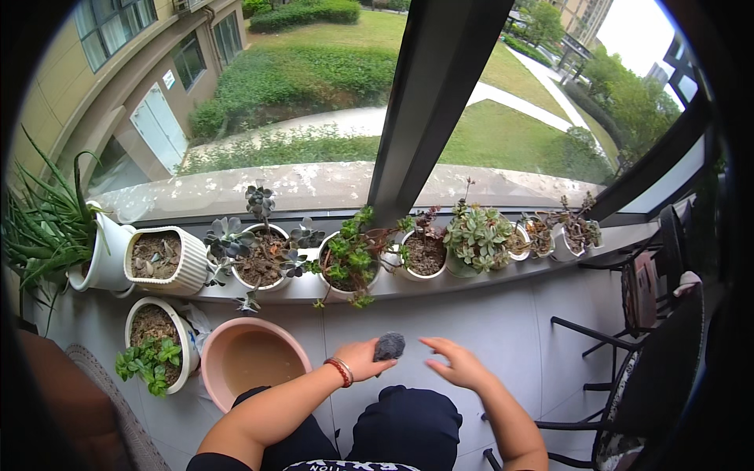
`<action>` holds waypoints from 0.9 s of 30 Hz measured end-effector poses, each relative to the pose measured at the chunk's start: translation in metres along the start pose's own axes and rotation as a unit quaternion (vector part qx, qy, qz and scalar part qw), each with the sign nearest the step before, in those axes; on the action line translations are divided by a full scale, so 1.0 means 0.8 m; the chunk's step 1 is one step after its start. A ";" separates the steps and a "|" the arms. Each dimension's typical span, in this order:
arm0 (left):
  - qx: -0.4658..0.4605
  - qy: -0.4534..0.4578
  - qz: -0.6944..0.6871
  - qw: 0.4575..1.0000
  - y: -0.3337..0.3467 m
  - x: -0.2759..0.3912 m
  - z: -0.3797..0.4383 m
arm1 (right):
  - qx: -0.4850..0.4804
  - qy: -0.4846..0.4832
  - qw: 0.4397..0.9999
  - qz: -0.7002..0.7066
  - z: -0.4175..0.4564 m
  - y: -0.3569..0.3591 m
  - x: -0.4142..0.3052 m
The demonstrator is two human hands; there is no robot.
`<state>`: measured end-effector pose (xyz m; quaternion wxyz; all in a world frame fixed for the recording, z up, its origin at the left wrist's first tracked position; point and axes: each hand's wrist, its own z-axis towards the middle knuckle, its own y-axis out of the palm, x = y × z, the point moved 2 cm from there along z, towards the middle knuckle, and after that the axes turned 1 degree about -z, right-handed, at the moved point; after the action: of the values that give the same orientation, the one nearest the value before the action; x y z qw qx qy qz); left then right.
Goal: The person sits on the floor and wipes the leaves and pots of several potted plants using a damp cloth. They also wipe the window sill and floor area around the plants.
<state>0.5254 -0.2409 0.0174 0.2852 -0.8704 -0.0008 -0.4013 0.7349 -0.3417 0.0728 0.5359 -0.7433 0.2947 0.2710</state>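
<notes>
My left hand [356, 360] is closed around a dark grey, rough-surfaced lump [390, 346]; whether it is cloth, sponge or stone I cannot tell. To its right, my right hand [455, 364] hovers with thumb and fingers apart, holding nothing. Both hands are above my knees, over the grey tiled floor [495, 329]. Left of my left forearm stands a pink plastic basin [213, 359] with cloudy brown water [259, 362] in it. Straight ahead, a white pot [330, 288] with a green succulent [353, 250] sits on the window ledge [436, 288].
Several potted succulents line the ledge, including a ribbed white planter [188, 265] and a pale rosette succulent [480, 238]. Beside the basin is a white pot [187, 353] with a leafy plant [150, 362]. A spiky aloe [44, 226] stands far left, black chairs [642, 382] at right.
</notes>
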 end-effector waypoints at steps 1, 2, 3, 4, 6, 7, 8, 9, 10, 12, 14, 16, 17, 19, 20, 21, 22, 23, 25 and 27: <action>-0.011 -0.012 -0.030 0.999 0.004 0.013 0.001 | -0.046 0.009 0.989 0.140 0.025 0.031 0.005; 0.004 -0.020 -0.030 0.999 0.020 0.017 0.008 | -0.049 -0.008 0.964 0.260 0.044 0.066 0.020; 0.003 -0.015 -0.026 1.000 0.040 0.007 0.022 | -0.011 -0.087 0.965 0.246 0.065 0.084 0.023; 0.013 -0.007 -0.098 0.995 0.039 0.015 0.023 | -0.014 -0.055 0.948 0.314 0.074 0.095 0.033; -0.016 -0.022 -0.148 0.989 0.030 0.023 0.033 | 0.027 -0.023 0.917 0.398 0.081 0.110 0.065; -0.058 -0.044 -0.129 0.989 0.025 0.020 0.041 | 0.072 -0.018 0.908 0.413 0.080 0.114 0.084; -0.102 -0.066 -0.110 0.987 0.025 0.014 0.048 | 0.118 -0.012 0.896 0.427 0.077 0.116 0.105; -0.049 -0.086 -0.193 0.976 0.029 -0.022 0.052 | 0.107 0.082 0.870 0.475 0.073 0.093 0.080; 0.015 -0.083 -0.246 0.966 0.027 -0.026 0.066 | 0.147 0.130 0.861 0.469 0.069 0.084 0.101; 0.093 -0.095 -0.376 0.917 0.024 -0.022 0.091 | 0.200 0.170 0.860 0.437 0.064 0.067 0.138; 0.104 -0.105 -0.498 0.854 0.008 0.006 0.122 | 0.225 0.155 0.883 0.382 0.071 0.042 0.158; 0.121 -0.094 -0.572 0.806 -0.002 0.035 0.144 | 0.258 0.132 0.885 0.365 0.094 0.025 0.159; 0.120 -0.099 -0.612 0.775 -0.008 0.047 0.153 | 0.275 0.121 0.885 0.356 0.103 0.020 0.159; 0.098 -0.080 -0.643 0.756 -0.014 0.063 0.175 | 0.337 -0.015 0.874 0.350 0.130 0.021 0.162; 0.089 -0.071 -0.657 0.746 -0.016 0.068 0.181 | 0.279 -0.010 0.841 0.463 0.136 0.025 0.160; 0.089 -0.074 -0.658 0.744 -0.017 0.068 0.187 | 0.255 0.016 0.881 0.397 0.141 0.023 0.154; 0.088 -0.078 -0.660 0.742 -0.016 0.066 0.194 | 0.288 0.032 0.928 0.235 0.147 0.024 0.156; 0.087 -0.082 -0.661 0.741 -0.016 0.065 0.201 | 0.312 0.048 0.947 0.067 0.151 0.025 0.158; 0.104 -0.062 -0.685 0.719 -0.019 0.060 0.204 | 0.296 0.065 0.952 0.036 0.154 0.028 0.148; 0.071 -0.098 -0.693 0.710 -0.024 0.045 0.213 | 0.286 0.070 0.954 0.052 0.153 0.029 0.152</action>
<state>0.6642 -0.1486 -0.0356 -0.0137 -0.6368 -0.6607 -0.3973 0.7901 -0.2484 -0.0631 0.6889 -0.5602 0.4348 0.1500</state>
